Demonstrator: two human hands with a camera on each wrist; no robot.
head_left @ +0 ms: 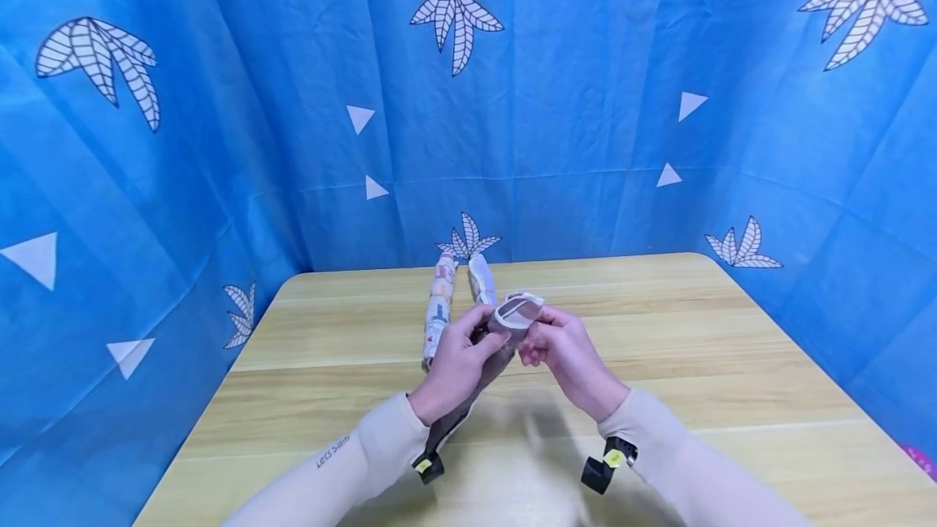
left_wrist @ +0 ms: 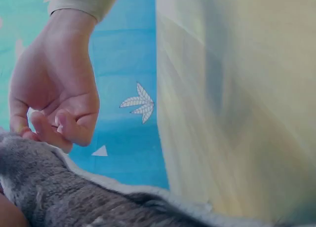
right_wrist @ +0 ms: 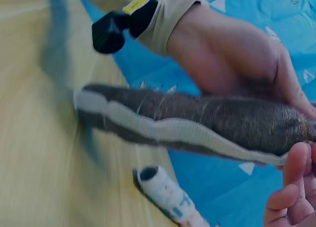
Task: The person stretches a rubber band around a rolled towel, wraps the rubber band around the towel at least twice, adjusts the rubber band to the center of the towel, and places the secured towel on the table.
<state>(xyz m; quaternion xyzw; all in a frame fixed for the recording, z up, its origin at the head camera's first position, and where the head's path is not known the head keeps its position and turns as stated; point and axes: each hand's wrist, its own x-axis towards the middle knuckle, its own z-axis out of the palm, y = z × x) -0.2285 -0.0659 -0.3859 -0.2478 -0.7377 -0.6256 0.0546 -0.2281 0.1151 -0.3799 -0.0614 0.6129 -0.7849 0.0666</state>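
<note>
Both hands hold a rolled grey towel (head_left: 492,371) with a pale edge, raised over the table. My left hand (head_left: 455,366) grips the roll near its upper end, thumb across the front. My right hand (head_left: 567,352) pinches the same end from the other side, its lower fingers curled. That end opens into a flattened loop of cloth. In the right wrist view, the roll (right_wrist: 197,113) stretches sideways with a pale strip along it, and a thin yellow band (right_wrist: 304,130) crosses it near the fingers. Plush grey cloth (left_wrist: 59,187) fills the lower left wrist view.
Behind the hands, a white printed roll (head_left: 439,307) and a plain whitish roll (head_left: 481,276) lie on the wooden table (head_left: 695,348). A blue patterned curtain (head_left: 586,104) surrounds the table's back and sides. Small black cameras (head_left: 599,474) hang at the wrists.
</note>
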